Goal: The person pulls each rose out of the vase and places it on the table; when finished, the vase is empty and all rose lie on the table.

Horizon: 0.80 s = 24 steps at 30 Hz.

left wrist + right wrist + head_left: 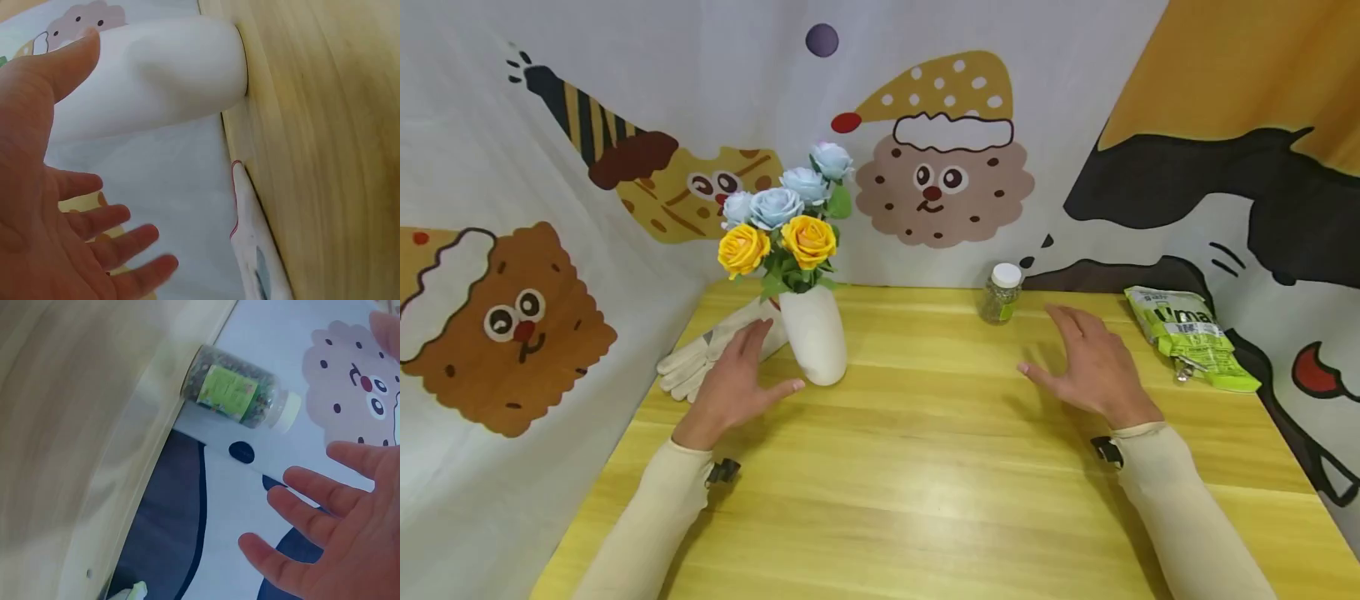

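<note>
My left hand (735,387) hovers just in front of a white vase (815,337), thumb and fingers spread, holding nothing. Blue and yellow artificial roses (778,218) stand in the vase. In the left wrist view the vase (162,75) is behind my thumb, apart from the fingers. A pair of pale gloves (703,354) lies beside and partly behind the vase and my left hand. My right hand (1093,367) is over the table's right half, fingers extended and holding nothing. Beyond it stands a clear jar (1000,296) with a white lid; its green label (228,392) shows in the right wrist view.
A green snack bag (1191,337) lies at the table's right side, with a small shiny metal item (1183,371) at its front edge. The wooden table (910,483) meets a printed cloth backdrop (1075,250) at the back and sides.
</note>
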Tool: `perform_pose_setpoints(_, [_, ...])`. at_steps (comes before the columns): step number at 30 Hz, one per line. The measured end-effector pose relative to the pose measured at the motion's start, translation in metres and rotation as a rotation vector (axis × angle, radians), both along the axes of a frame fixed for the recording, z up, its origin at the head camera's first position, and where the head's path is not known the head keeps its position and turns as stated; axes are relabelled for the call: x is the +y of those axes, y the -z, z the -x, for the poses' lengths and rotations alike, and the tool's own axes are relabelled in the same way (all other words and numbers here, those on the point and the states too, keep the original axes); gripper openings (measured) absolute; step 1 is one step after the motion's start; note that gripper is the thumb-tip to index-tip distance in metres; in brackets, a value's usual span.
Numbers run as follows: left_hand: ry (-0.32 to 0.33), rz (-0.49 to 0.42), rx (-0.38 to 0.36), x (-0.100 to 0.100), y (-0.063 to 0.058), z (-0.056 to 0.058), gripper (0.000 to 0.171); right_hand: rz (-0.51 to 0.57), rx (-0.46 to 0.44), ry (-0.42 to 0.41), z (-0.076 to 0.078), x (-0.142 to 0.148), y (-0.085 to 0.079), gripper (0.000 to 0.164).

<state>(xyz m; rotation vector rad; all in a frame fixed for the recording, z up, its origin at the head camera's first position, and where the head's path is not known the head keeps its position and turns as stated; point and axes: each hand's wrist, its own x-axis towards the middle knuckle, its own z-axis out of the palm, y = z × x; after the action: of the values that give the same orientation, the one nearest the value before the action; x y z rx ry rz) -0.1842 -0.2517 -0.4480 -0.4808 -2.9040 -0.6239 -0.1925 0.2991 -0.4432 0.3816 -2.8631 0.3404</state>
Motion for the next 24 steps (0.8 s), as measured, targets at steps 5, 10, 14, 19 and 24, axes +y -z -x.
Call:
perform_pose_setpoints(5, [-0.013,-0.125,-0.029,0.003,0.005,0.002,0.104,0.076,0.048,-0.045,0.002,-0.011,-0.004,0.097])
perform_pose_setpoints(10, [-0.020,-0.326,-0.061,0.006,0.005,0.004,0.103,0.165,0.049,-0.063,0.001,-0.027,-0.014,0.086])
perform_pose_setpoints(14, [-0.016,-0.444,-0.038,0.011,0.007,0.006,0.097,0.242,0.066,-0.094,0.004,-0.039,-0.022,0.077])
perform_pose_setpoints(19, [-0.031,-0.537,-0.075,0.018,0.007,0.006,0.092,0.338,0.093,-0.149,0.011,-0.055,-0.028,0.065])
perform_pose_setpoints(24, [-0.034,-0.594,-0.093,0.027,0.006,0.008,0.091,0.442,0.131,-0.202,0.018,-0.073,-0.035,0.056])
